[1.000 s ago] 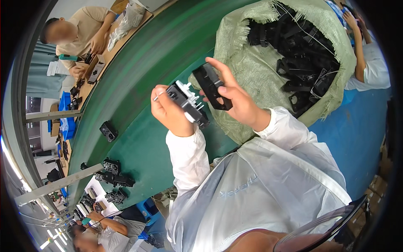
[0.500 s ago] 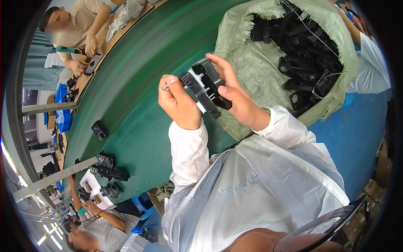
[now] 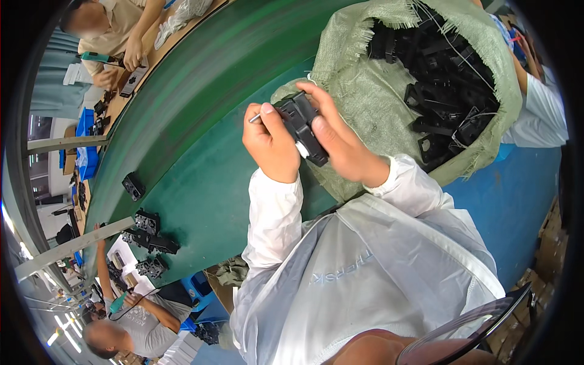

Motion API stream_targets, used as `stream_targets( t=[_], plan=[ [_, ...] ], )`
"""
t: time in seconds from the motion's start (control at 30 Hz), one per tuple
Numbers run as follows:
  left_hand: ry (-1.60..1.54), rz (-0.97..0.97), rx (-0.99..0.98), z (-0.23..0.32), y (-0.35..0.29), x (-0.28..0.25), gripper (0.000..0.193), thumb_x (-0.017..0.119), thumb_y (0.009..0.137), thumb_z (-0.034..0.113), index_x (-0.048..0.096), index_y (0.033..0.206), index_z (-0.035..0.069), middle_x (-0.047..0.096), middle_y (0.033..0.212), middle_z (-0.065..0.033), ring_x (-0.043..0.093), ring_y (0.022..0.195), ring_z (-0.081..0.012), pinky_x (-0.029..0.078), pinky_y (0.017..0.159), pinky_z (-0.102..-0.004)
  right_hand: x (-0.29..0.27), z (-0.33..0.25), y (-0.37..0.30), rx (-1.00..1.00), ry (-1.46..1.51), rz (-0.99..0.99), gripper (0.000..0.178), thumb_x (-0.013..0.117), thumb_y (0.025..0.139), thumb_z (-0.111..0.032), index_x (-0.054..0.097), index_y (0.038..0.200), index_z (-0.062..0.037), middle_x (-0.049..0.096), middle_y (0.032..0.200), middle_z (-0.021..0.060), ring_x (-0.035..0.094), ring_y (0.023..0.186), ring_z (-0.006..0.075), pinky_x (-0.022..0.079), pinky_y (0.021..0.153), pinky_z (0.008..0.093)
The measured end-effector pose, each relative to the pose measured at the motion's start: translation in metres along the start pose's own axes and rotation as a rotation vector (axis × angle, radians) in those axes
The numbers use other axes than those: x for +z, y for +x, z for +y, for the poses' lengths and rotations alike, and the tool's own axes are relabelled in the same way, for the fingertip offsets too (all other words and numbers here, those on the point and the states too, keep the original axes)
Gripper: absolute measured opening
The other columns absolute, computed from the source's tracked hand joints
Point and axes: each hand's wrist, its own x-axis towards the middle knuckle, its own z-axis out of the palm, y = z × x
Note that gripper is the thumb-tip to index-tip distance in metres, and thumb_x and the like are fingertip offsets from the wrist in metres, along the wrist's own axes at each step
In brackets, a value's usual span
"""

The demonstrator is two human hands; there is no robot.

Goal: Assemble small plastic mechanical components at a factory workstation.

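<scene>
In front of me a black plastic gear housing [image 3: 309, 141] is gripped between both hands, its two halves now against each other. My left hand [image 3: 271, 146] is closed on the lower half; a thin metal shaft [image 3: 255, 118] sticks out by its thumb. A bit of white plastic [image 3: 301, 149] shows at the housing's edge. My right hand [image 3: 342, 143] is closed around the black cover [image 3: 298, 108], thumb on its top and fingers behind. The gears inside are hidden.
At the right, an open woven sack [image 3: 380, 91] holds many black plastic parts [image 3: 447, 79]. Several black assemblies [image 3: 149, 234] lie on the green table [image 3: 213, 201] at left. Beyond the curved green belt [image 3: 201, 91], one person works with a tool; another sits lower left, a third stands far right.
My right hand has brought the black cover onto the gear half, hiding the white gears and pins. The view has shifted slightly. The lower-left person has moved a green tool.
</scene>
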Motion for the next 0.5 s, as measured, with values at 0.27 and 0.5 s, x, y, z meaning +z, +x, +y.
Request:
stream_targets(
  t=[0.27, 0.5],
  plan=[
    [-0.425, -0.296, -0.153, -0.006, -0.005, -0.004, 0.030, 0.057, 0.098, 0.019, 0.054, 0.120, -0.002, 0.055, 0.100, -0.0053, 0.053, 0.093, -0.0142, 0.045, 0.085, -0.0280, 0.001, 0.016, 0.003, -0.148, -0.132, 0.202, 0.059, 0.038, 0.105, -0.031, 0.019, 0.152, -0.0013, 0.035, 0.146, 0.0163, 0.038, 0.131, 0.0250, 0.030, 0.110, 0.0393],
    [-0.148, -0.324, -0.144, 0.003, -0.025, -0.005, 0.058, 0.077, 0.074, 0.003, 0.051, 0.124, -0.007, 0.057, 0.109, -0.0143, 0.063, 0.089, -0.0258, 0.053, 0.082, -0.0354, -0.024, 0.014, 0.012, -0.076, -0.088, 0.278, 0.047, 0.036, 0.101, -0.023, 0.040, 0.143, -0.0021, 0.047, 0.136, 0.0143, 0.048, 0.118, 0.0205, 0.036, 0.105, 0.0346]
  ],
)
